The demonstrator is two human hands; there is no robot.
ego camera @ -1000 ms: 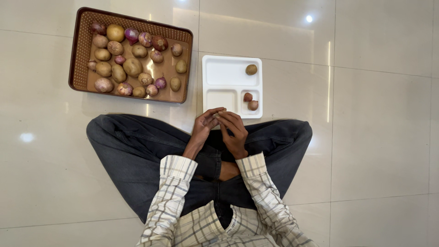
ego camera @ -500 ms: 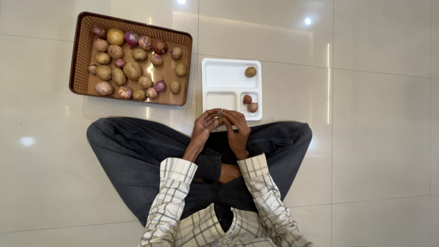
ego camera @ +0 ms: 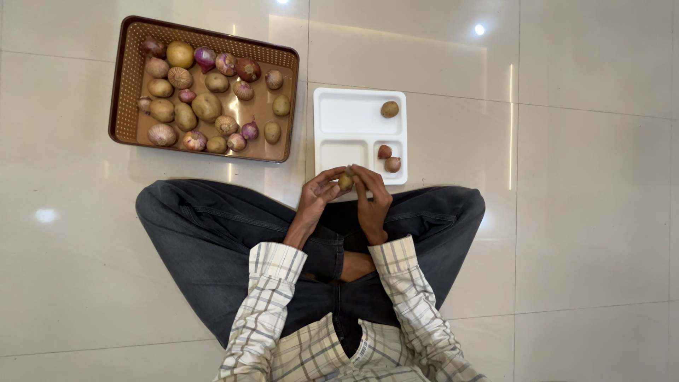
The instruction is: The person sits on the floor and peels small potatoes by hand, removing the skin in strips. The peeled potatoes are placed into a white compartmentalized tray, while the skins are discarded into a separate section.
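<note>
I sit cross-legged on the floor. My left hand [ego camera: 318,192] and my right hand [ego camera: 370,194] meet over my lap, both pinching a small brown potato [ego camera: 345,182] between the fingertips. Just beyond them lies a white compartment tray [ego camera: 350,120]. Its large top section holds one potato [ego camera: 389,109]. Two small red onions [ego camera: 387,158] lie in its lower right section, and the lower left section holds nothing.
A brown perforated basket [ego camera: 124,85] at the upper left holds several potatoes and red onions. My dark trouser legs [ego camera: 205,226] spread to both sides. The floor is glossy beige tile with light reflections.
The potato has turned between my fingers and now shows more fully. My right hand has shifted slightly up toward the white tray.
</note>
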